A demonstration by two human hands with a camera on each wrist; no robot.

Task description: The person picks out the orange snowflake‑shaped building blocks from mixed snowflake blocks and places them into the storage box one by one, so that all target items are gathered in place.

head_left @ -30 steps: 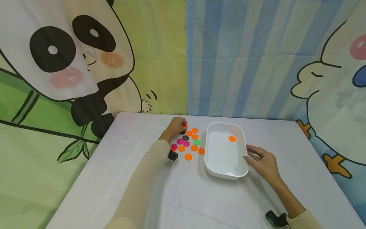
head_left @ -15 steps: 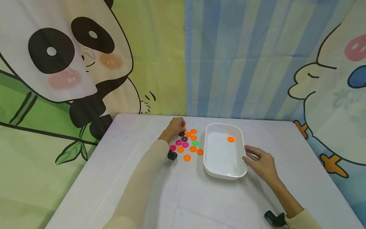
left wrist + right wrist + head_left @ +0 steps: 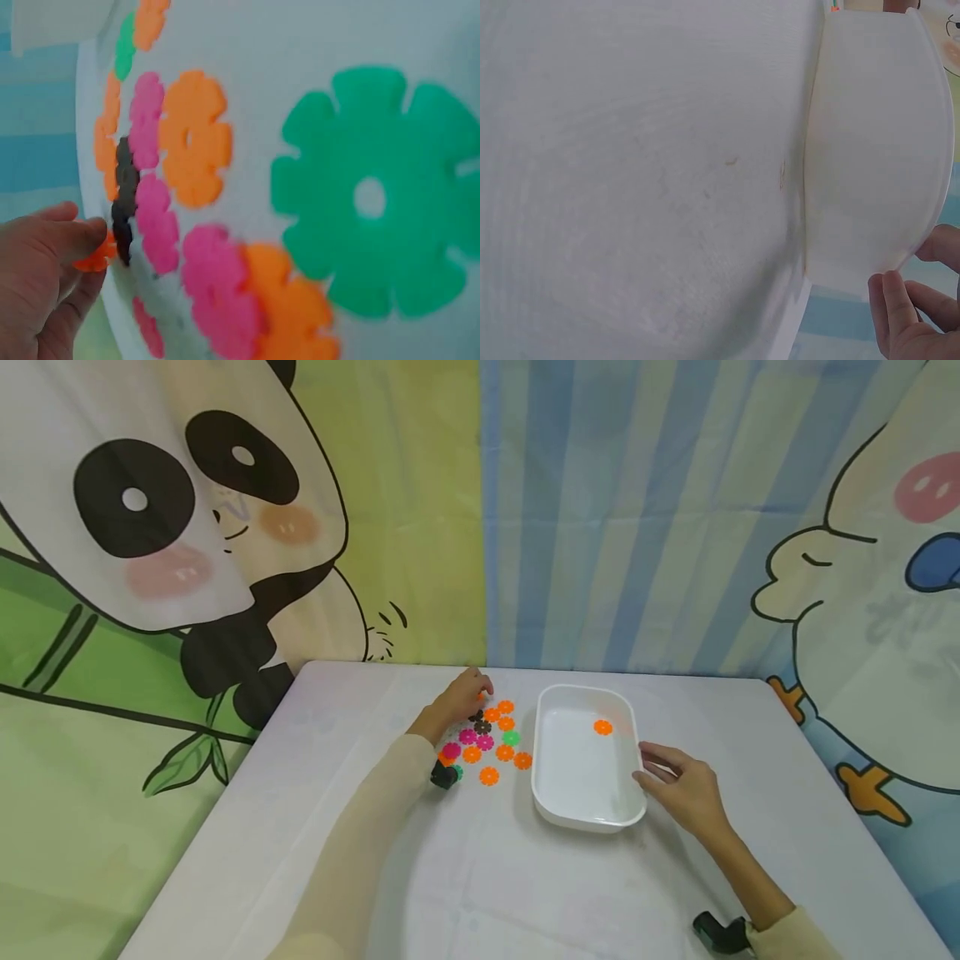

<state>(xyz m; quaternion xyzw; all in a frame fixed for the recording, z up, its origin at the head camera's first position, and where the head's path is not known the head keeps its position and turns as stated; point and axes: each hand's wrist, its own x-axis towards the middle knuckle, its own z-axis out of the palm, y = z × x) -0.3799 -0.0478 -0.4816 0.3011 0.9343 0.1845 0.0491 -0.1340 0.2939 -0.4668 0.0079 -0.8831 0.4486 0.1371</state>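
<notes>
My left hand (image 3: 459, 698) is at the far end of a scatter of flower-shaped plastic discs. In the left wrist view its thumb and fingers pinch an orange notched disc (image 3: 94, 256), partly hidden by the fingers. Close by lie dark brown discs (image 3: 127, 180), pink discs (image 3: 156, 221) and a large-looking green disc (image 3: 369, 196). With my right hand (image 3: 686, 789), I hold the right side of a white rectangular tray (image 3: 585, 777), thumb at the rim and fingers along the outer wall (image 3: 870, 150). One orange disc (image 3: 603, 727) lies inside the tray, toward its far end.
A white cloth covers the table (image 3: 525, 885). Several more orange discs (image 3: 489, 776) and a light green disc (image 3: 511, 738) lie between my left hand and the tray. Behind the table's far edge hangs a printed curtain (image 3: 570, 527).
My left hand and wrist have shifted slightly left, and a green disc beside the wrist camera now shows. My right hand stays at the tray. The head view has drifted a little.
</notes>
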